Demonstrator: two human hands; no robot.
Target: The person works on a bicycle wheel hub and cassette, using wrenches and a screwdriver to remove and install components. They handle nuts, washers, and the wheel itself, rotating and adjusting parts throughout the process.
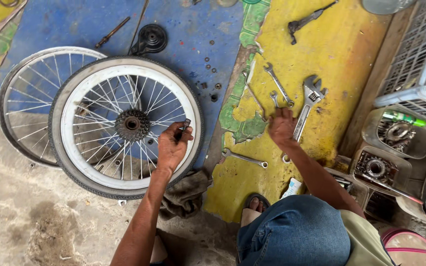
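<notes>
Left hand [172, 147] pinches a small dark part [185, 125] over the tyred wheel [124, 125] lying flat on the floor, while right hand [282, 126] closes on a wrench [301, 124] on the yellow mat [341, 54].

Grey rag [186, 194], bare rim [25, 98], plastic crate [415, 64]

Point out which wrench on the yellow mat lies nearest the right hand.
The big adjustable wrench: the right hand rests against its handle, while the slimmer wrenches lie apart from it.

Bicycle repair workshop (wheels [124, 128], spanners [278, 84])
</notes>
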